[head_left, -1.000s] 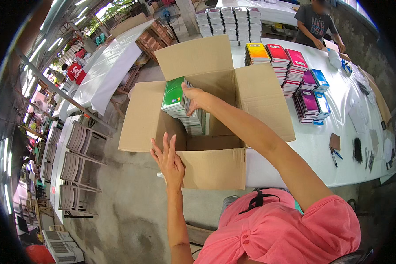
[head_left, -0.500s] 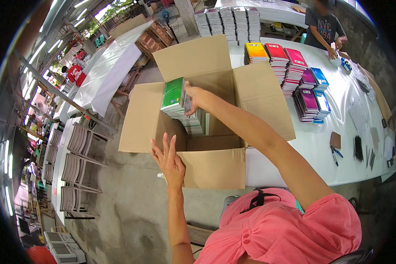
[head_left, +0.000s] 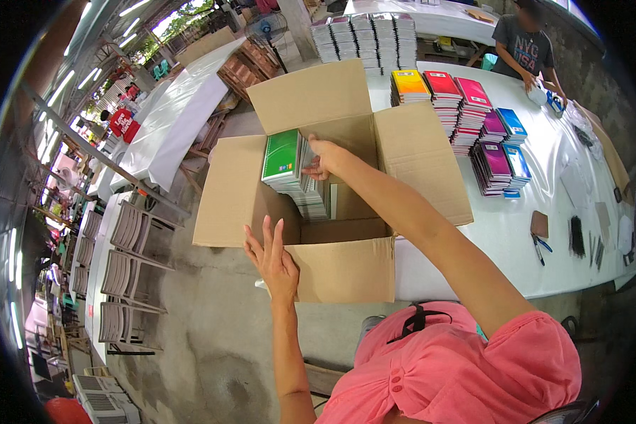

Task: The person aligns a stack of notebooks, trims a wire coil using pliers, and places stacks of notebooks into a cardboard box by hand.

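A: Where is the green-topped stack of notebooks standing?

B: Inside the open cardboard box, it is standing at the left wall.

A: Grip status?

B: The right hand is positioning at the stack's right side, fingers standing partly open, gripping nothing visible; contact is not showing clearly. The left hand is resting at the near flap, fingers spreading apart, holding nothing. Coloured notebooks are standing on the bench.

Notebook pile inside carton, left; other notebooks right, on table.
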A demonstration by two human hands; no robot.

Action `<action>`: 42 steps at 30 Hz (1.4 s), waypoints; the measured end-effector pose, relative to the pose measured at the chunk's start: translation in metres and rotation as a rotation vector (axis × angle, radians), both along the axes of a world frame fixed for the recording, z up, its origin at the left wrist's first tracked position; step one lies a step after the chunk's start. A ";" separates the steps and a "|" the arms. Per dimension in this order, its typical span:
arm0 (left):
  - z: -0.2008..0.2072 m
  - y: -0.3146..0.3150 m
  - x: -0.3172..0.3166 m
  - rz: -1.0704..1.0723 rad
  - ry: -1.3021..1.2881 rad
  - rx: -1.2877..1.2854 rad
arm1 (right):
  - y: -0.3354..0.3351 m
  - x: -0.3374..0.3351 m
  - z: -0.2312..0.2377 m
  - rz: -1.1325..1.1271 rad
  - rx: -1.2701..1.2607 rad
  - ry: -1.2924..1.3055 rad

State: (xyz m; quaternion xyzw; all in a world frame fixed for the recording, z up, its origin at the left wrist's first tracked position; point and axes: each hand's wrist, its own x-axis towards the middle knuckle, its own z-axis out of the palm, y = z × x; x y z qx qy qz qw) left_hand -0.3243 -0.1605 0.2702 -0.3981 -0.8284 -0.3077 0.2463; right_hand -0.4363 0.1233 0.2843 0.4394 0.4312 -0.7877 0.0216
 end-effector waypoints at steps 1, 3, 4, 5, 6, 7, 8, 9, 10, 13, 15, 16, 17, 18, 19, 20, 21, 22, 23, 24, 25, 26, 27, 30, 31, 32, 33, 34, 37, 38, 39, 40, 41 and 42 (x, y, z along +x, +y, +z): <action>0.001 0.001 0.000 -0.001 0.003 0.002 | 0.005 -0.001 0.003 0.022 0.003 -0.022; 0.002 0.002 0.001 0.002 -0.013 -0.013 | 0.009 0.002 -0.004 0.006 0.066 -0.008; 0.004 0.003 0.001 -0.001 -0.014 -0.015 | 0.011 0.003 -0.007 -0.009 0.133 0.007; 0.006 0.000 0.001 -0.008 -0.018 -0.039 | 0.006 0.003 -0.008 -0.007 0.127 0.007; 0.008 -0.003 0.001 -0.016 -0.022 -0.062 | 0.001 0.004 -0.009 0.020 0.173 -0.007; 0.011 -0.006 -0.005 -0.014 -0.022 -0.066 | -0.003 0.004 -0.010 0.046 0.220 -0.021; 0.016 -0.008 -0.014 -0.058 -0.073 -0.105 | -0.005 0.003 -0.009 0.047 0.217 -0.019; 0.025 -0.003 -0.020 -0.104 -0.128 -0.140 | -0.004 0.003 -0.009 0.080 0.240 -0.034; 0.033 0.004 -0.024 -0.105 -0.130 -0.139 | -0.002 0.004 -0.009 0.113 0.263 -0.048; 0.081 0.040 -0.032 -0.190 -0.012 -0.161 | 0.000 0.006 -0.011 0.132 0.308 -0.031; 0.095 0.057 -0.043 -0.219 0.249 -0.432 | -0.010 0.006 -0.010 0.132 0.326 0.010; 0.095 0.062 -0.052 -0.203 0.243 -0.442 | -0.018 0.005 -0.010 0.125 0.346 0.051; 0.092 0.079 -0.063 -0.226 0.382 -0.622 | -0.007 0.005 -0.013 0.115 0.350 0.048; 0.089 0.101 -0.070 -0.257 0.533 -0.791 | 0.016 0.004 -0.015 0.043 0.348 0.037; 0.078 0.117 -0.081 -0.267 0.545 -0.781 | 0.031 0.004 -0.015 -0.019 0.340 0.030; 0.058 0.118 -0.098 -0.236 0.715 -0.838 | 0.028 0.001 -0.014 -0.004 0.331 0.034; 0.040 0.116 -0.110 -0.208 0.883 -0.892 | 0.025 0.001 -0.014 -0.045 0.318 0.056; 0.027 0.116 -0.117 -0.206 0.877 -0.900 | 0.025 0.000 -0.015 -0.094 0.307 0.075; 0.024 0.118 -0.119 -0.229 0.917 -0.918 | 0.027 0.000 -0.015 -0.095 0.302 0.077; 0.021 0.120 -0.121 -0.251 0.957 -0.935 | 0.030 -0.001 -0.015 -0.120 0.329 0.069; 0.019 0.122 -0.124 -0.253 0.960 -0.939 | 0.033 -0.001 -0.015 -0.147 0.357 0.061; 0.019 0.127 -0.124 -0.258 0.962 -0.917 | 0.037 0.000 -0.014 -0.155 0.355 0.061; 0.020 0.133 -0.124 -0.264 0.965 -0.893 | 0.042 0.000 -0.013 -0.171 0.341 0.061; 0.014 0.129 -0.128 -0.236 0.940 -0.938 | 0.034 0.002 -0.009 -0.152 0.291 0.084; 0.013 0.122 -0.128 -0.221 0.937 -0.964 | 0.025 0.003 -0.008 -0.118 0.261 0.104; 0.013 0.123 -0.131 -0.222 0.943 -0.964 | 0.027 0.003 -0.005 -0.123 0.260 0.108; 0.013 0.122 -0.134 -0.240 0.943 -0.911 | 0.028 0.002 -0.003 -0.110 0.268 0.112; 0.012 0.122 -0.137 -0.256 0.941 -0.859 | 0.028 0.002 -0.001 -0.096 0.275 0.116; 0.014 0.128 -0.137 -0.276 0.919 -0.818 | 0.032 0.002 -0.003 -0.115 0.286 0.129; 0.015 0.129 -0.136 -0.272 0.918 -0.816 | 0.032 0.002 -0.004 -0.112 0.290 0.129; 0.016 0.129 -0.135 -0.267 0.922 -0.804 | 0.032 0.002 -0.005 -0.082 0.304 0.127; 0.017 0.130 -0.134 -0.261 0.926 -0.793 | 0.032 0.002 -0.005 -0.053 0.318 0.124; 0.017 0.128 -0.135 -0.257 0.924 -0.797 | 0.029 0.002 -0.005 -0.047 0.316 0.125; 0.017 0.127 -0.136 -0.257 0.913 -0.773 | 0.026 0.002 -0.006 -0.045 0.309 0.128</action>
